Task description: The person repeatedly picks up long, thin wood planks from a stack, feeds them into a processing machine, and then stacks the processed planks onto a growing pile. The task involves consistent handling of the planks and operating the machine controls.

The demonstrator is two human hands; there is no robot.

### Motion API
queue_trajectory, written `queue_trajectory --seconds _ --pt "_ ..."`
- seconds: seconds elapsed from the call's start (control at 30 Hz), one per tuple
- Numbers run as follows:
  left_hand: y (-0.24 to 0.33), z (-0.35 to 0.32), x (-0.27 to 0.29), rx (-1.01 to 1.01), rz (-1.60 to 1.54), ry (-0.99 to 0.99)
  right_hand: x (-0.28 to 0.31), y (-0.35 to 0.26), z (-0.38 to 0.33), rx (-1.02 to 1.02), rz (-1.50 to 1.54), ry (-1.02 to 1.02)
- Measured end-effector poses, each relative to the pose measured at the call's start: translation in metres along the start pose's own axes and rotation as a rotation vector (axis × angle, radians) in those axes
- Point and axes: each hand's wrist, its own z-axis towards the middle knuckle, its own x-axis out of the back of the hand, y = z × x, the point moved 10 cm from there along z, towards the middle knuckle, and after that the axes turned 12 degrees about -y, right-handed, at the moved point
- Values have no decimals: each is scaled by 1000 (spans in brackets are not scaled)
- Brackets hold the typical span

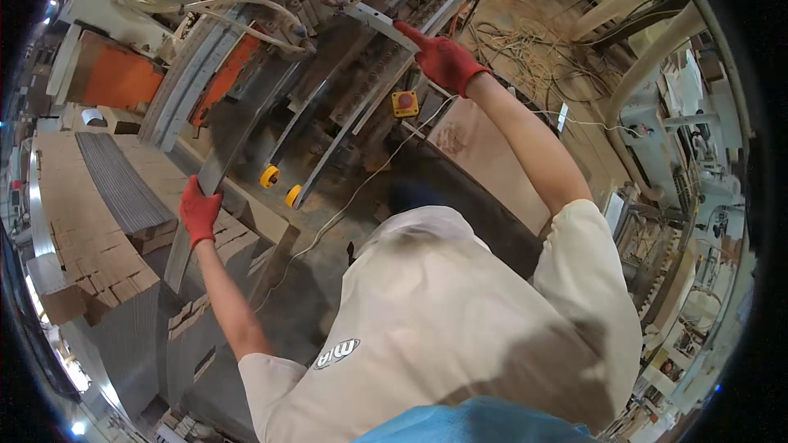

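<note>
I see both hands in red knit cloth gloves, matt and nubby: left hand (199, 212), right hand (443, 60). The sheet (215, 166) they grip looks like thin grey board or metal, smooth with a dull sheen; can't tell which. Beyond the sheet, the machine (328, 74) is bare and painted metal, dusty, with glossy yellow plastic rollers (270, 175) and a yellow plastic button box (405, 103). Left of the sheet, the stacks (90, 238) are brown corrugated cardboard, matt and rough-edged. My shirt (443, 320) is matt beige cloth.
</note>
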Motion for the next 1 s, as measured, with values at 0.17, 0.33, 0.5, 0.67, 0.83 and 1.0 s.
queue_trajectory --seconds 0.17,0.33,0.5,0.67,0.83,1.0 --pt "10 -1 6 -22 43 -2 4 -2 -3 -33 5 -22" --pt "-2 2 -1 -34 49 28 10 -8 -3 16 35 36" --pt "-1 7 -4 6 82 -59 0 5 9 31 61 46" --pt "1 2 -2 16 64 -25 4 -2 1 8 98 -3" --pt "-4 -1 -5 -15 3 -7 2 1 2 -8 92 -20" --pt "-6 1 -8 -21 -16 25 3 0 0 -82 19 -53"
